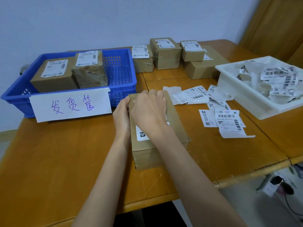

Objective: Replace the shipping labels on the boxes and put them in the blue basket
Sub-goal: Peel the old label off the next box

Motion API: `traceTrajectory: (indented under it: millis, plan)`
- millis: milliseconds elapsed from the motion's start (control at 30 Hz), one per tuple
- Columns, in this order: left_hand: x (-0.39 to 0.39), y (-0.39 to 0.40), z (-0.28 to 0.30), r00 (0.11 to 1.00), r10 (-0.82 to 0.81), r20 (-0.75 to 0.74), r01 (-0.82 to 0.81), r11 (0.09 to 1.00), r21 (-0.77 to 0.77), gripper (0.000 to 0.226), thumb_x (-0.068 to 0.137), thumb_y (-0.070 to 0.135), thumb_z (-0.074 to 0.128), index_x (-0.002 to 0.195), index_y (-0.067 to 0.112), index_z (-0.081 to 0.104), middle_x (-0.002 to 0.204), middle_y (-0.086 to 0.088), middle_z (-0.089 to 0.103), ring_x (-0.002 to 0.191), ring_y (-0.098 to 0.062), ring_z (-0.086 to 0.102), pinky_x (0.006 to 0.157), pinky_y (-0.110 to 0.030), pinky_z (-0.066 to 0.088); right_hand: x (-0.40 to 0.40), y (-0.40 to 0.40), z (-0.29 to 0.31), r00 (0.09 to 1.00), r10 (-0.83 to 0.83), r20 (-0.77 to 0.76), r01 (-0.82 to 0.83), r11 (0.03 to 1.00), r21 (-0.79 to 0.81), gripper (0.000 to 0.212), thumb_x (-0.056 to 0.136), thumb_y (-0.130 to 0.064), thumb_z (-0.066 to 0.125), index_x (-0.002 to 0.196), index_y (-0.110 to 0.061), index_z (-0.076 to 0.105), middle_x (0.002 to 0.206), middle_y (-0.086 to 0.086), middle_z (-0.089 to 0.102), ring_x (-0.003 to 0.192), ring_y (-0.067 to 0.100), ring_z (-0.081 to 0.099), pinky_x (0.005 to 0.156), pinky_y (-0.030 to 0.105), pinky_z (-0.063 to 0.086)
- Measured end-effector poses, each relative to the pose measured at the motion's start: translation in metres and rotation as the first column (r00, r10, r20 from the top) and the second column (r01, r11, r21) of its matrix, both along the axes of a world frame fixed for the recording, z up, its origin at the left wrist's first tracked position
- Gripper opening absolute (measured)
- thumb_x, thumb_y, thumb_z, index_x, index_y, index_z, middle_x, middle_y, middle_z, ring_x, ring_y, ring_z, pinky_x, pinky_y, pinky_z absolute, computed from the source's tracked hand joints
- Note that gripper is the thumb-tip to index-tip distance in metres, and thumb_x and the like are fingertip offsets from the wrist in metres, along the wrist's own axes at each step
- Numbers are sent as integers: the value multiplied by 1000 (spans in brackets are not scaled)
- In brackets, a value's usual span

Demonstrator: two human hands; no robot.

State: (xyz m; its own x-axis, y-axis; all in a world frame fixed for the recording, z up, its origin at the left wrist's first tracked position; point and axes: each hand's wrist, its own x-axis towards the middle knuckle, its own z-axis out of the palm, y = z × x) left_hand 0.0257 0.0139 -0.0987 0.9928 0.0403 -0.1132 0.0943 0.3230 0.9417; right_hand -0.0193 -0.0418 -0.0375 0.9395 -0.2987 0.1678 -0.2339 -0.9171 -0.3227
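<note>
cardboard box (157, 141) lies at centre frame on the scratched wooden table (65, 153), a white label (141, 134) partly showing on its top; right hand (150, 110) presses curled fingers over its far end, left hand (122, 114) grips its left edge. blue basket (121, 76), upper left, holds two labelled boxes. loose labels (226, 122) and white bin (242, 94) crowd the right; bare tabletop spreads lower left, its front edge close below the box
</note>
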Motion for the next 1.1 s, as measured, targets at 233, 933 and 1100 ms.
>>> traceTrajectory:
  millis: [233,933,1100]
  plan:
    - [1,1,-7,999,-39,8,39,999,-20,31,96,22,54,66,20,59,67,3,58,63,-7,54,63,-22,44,0,-10,1,998,52,-21,-50,995,81,30,101,-23,40,121,-6,53,122,10,55,117,26,43,98,33,31]
    - [3,0,-8,1000,-11,-17,10,996,-87,24,97,17,54,73,15,54,70,1,54,56,-3,52,51,-12,44,10,-3,-4,996,4,84,-3,1000,-9,12,98,-23,46,93,-15,53,87,2,58,88,23,55,79,34,25]
    - [1,-1,-7,1000,-10,-5,10,996,-84,27,98,16,53,71,15,58,58,8,60,53,1,57,53,-13,46,8,-1,-2,998,-1,70,-5,996,89,22,98,-23,46,110,-8,57,106,6,64,103,25,58,83,35,26]
